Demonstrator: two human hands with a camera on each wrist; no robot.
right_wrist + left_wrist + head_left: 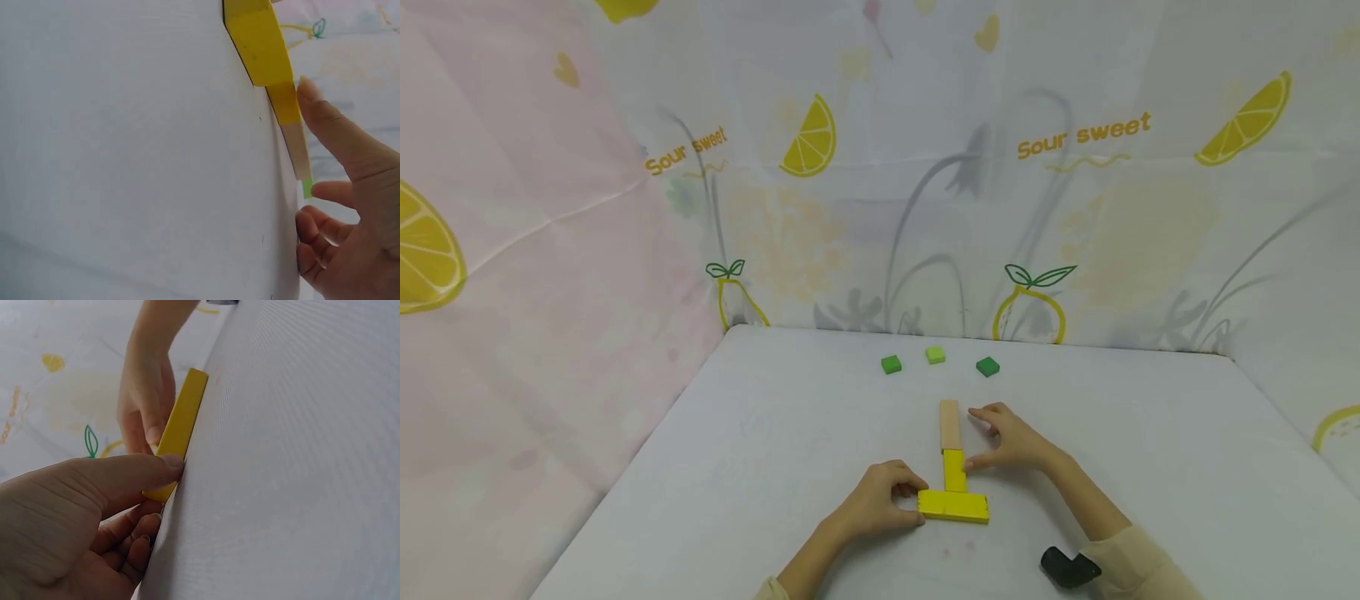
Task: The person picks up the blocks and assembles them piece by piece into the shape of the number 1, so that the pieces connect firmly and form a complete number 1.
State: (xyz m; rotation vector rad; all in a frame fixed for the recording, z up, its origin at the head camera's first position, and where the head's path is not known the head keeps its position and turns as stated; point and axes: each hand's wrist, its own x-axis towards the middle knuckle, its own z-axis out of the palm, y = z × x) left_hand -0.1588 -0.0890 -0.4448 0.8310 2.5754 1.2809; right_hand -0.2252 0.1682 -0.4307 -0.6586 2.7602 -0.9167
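Note:
Three flat blocks lie in a T on the white table (760,433): a wide yellow block (953,506) nearest me, a short yellow block (954,470) butted against it, and a wooden plank (949,423) beyond. My left hand (904,501) pinches the wide block's left end; in the left wrist view its thumb (125,472) presses that yellow block (181,422). To the right of the stem lies my right hand (994,439), thumb against the short yellow block (286,103), index finger by the plank (299,150).
Three small green blocks (891,364) (935,355) (987,367) sit in a row near the back of the table. Lemon-print cloth walls (1075,208) close in the left, back and right sides. A black wrist camera (1067,568) sits on my right forearm.

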